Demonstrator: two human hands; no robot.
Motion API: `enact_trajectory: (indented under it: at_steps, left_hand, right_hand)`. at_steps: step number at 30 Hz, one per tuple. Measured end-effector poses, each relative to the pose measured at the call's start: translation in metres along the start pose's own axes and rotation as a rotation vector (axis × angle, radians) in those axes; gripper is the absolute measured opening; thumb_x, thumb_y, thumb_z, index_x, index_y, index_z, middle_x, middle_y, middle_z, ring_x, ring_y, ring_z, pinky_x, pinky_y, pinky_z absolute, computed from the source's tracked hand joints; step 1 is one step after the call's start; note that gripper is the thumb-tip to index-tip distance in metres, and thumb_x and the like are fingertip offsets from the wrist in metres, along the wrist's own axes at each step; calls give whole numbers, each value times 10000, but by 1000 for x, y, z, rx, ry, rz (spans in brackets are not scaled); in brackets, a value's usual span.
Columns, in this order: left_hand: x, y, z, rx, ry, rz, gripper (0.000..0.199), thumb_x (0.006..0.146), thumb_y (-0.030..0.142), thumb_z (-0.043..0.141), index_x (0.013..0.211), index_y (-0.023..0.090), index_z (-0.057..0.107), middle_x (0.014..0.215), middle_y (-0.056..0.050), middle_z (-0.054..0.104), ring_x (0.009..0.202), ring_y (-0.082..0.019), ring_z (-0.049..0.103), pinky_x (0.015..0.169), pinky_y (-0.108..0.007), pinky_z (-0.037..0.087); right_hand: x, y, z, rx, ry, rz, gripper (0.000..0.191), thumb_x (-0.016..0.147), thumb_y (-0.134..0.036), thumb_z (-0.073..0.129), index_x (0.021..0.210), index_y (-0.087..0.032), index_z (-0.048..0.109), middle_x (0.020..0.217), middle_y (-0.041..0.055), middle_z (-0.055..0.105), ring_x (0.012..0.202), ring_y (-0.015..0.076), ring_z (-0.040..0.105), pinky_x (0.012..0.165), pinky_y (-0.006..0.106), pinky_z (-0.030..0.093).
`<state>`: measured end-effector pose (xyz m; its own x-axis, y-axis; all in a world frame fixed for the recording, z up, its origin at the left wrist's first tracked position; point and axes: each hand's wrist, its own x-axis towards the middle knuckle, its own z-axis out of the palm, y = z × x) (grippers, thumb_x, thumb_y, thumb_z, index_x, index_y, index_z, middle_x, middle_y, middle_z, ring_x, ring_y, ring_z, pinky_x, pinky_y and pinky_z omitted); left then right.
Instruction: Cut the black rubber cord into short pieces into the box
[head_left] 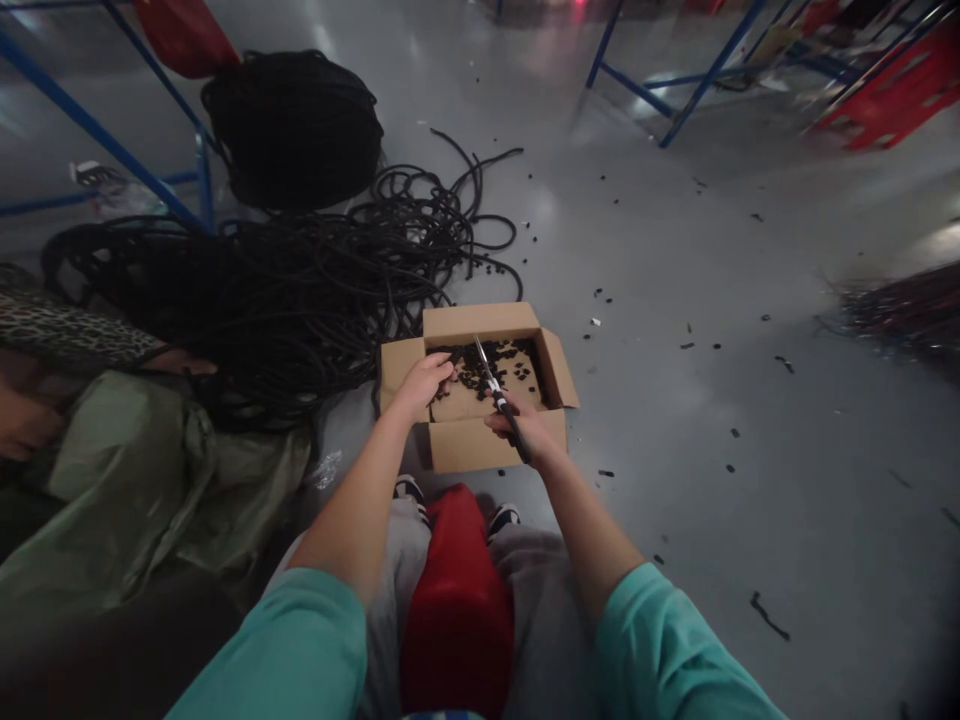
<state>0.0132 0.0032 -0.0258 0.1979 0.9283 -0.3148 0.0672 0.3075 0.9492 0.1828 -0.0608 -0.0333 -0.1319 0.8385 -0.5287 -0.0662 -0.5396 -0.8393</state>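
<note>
An open cardboard box (499,322) lies on the floor in front of my feet, its flaps folded outward. Many small black cut pieces (474,372) are scattered across its bottom. My right hand (531,430) grips scissors (504,402) with silver blades and dark handles, pointing away from me over the box. Over the box's left side, my left hand (429,380) has its fingers drawn together beside the black pieces. Whatever is between those fingers, if anything, is too small and dark to make out.
A tangled heap of black cord (300,290) spreads to the left, below a large black coil (300,130). Another person's hand (184,362) reaches into the heap. Blue metal frames (686,100) stand farther back. Small black scraps (784,365) dot the floor. Something red (457,610) is between my legs.
</note>
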Motion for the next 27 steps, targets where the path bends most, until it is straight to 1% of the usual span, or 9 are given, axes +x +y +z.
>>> enact_trajectory:
  at_steps: [2, 4, 7, 9, 12, 15, 19, 23, 27]
  left_hand:
    - [1, -1, 0, -37, 22, 2, 144, 716, 163, 474, 845, 125, 527, 614, 24, 509, 462, -46, 426, 480, -194, 334]
    - [2, -3, 0, -22, 72, 8, 172, 706, 155, 494, 876, 132, 500, 629, 24, 532, 481, -53, 456, 507, -200, 361]
    - [4, -6, -1, 60, 136, 29, 121, 700, 166, 527, 809, 132, 487, 638, 15, 557, 501, -59, 487, 534, -210, 390]
    - [5, -6, -2, 104, 147, 44, 106, 691, 169, 544, 777, 131, 495, 633, 13, 565, 497, -60, 494, 533, -211, 393]
    - [5, -4, -2, 140, 124, 40, 113, 671, 166, 559, 766, 128, 512, 595, 21, 561, 470, -63, 492, 513, -212, 385]
    - [3, -1, -1, 173, 93, 22, 135, 646, 175, 580, 759, 127, 524, 545, 32, 543, 444, -67, 479, 491, -213, 378]
    - [1, 2, -1, 230, 81, 48, 145, 622, 192, 598, 741, 129, 543, 522, 35, 534, 443, -71, 473, 485, -214, 381]
    - [1, 1, 0, 305, 71, 75, 127, 620, 206, 594, 716, 130, 562, 565, 20, 561, 480, -80, 490, 505, -220, 393]
    - [2, -3, 2, 343, 29, 100, 109, 597, 195, 610, 675, 130, 569, 652, -12, 608, 568, -99, 531, 556, -231, 416]
  right_hand:
    - [1, 2, -2, 28, 23, 2, 609, 496, -263, 652, 1080, -156, 515, 557, -69, 458, 493, 68, 392, 498, 219, 284]
    - [2, 3, -3, 31, 16, 4, 615, 501, -268, 654, 1091, -169, 512, 584, -61, 474, 513, 74, 408, 514, 222, 292]
    - [0, 0, -3, 2, -67, 5, 623, 497, -249, 654, 1102, -190, 514, 672, -34, 536, 570, 84, 440, 538, 223, 297]
    - [-2, -3, -2, -24, -114, 13, 638, 484, -225, 655, 1106, -196, 515, 738, -14, 570, 629, 99, 471, 563, 227, 311]
    - [-4, -6, 0, -71, -136, 26, 657, 471, -203, 654, 1114, -184, 518, 758, -6, 576, 683, 117, 487, 591, 233, 325]
    - [-5, -7, 1, -99, -144, 28, 652, 479, -207, 647, 1118, -171, 523, 703, -25, 543, 647, 108, 463, 583, 235, 321]
    - [-3, -6, 1, -107, -155, 25, 603, 490, -205, 631, 1085, -174, 547, 651, -42, 506, 601, 97, 432, 560, 233, 310]
    - [-3, -6, 2, -124, -158, 23, 583, 490, -188, 624, 1069, -179, 555, 647, -42, 513, 582, 92, 421, 542, 227, 305]
    - [-4, -6, 3, -106, -141, 38, 574, 497, -188, 613, 1068, -183, 552, 619, -50, 498, 551, 85, 406, 520, 222, 296]
